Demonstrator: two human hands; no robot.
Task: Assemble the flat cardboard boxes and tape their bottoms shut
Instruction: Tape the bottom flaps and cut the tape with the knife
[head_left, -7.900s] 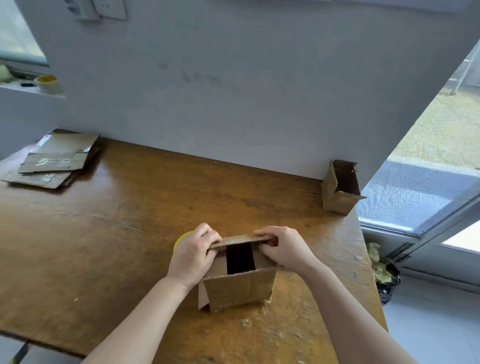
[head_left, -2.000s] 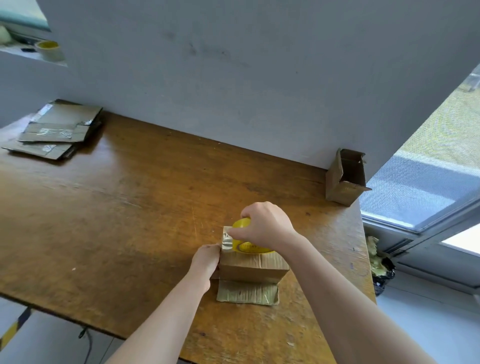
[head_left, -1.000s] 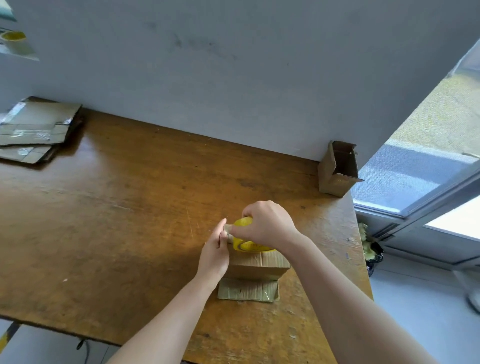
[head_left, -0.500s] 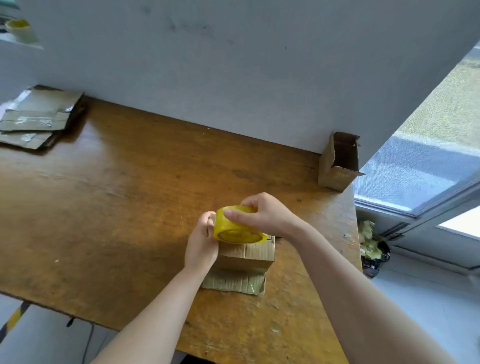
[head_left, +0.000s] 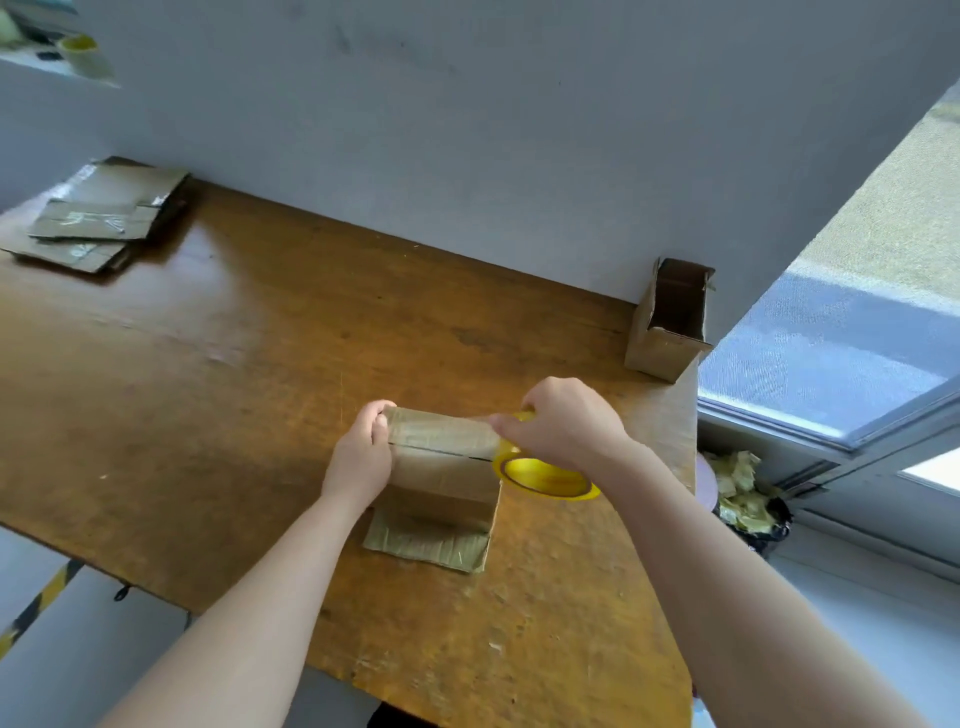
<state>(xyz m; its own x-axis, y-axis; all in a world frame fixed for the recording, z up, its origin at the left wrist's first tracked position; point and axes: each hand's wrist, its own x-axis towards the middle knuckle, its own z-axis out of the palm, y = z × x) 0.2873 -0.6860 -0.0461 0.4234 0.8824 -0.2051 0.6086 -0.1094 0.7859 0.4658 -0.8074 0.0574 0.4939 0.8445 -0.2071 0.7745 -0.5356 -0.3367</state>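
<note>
A small cardboard box (head_left: 441, 467) stands on the wooden table (head_left: 234, 364) with its folded bottom flaps facing up and one loose flap lying flat toward me. My left hand (head_left: 363, 452) presses against the box's left end, thumb on the top edge. My right hand (head_left: 566, 426) grips a yellow roll of tape (head_left: 540, 473) at the box's right end. A clear strip of tape stretches from the roll across the top of the box toward my left hand.
A stack of flat cardboard boxes (head_left: 98, 218) lies at the table's far left corner. An assembled open box (head_left: 670, 322) stands at the far right by the wall. Another tape roll (head_left: 83, 52) sits on a ledge. A bin with scraps (head_left: 743, 493) is below the table's right edge.
My right hand has drawn the tape roll from the box's left end across to its right end, laying a strip along the top. My left hand stays at the left end.
</note>
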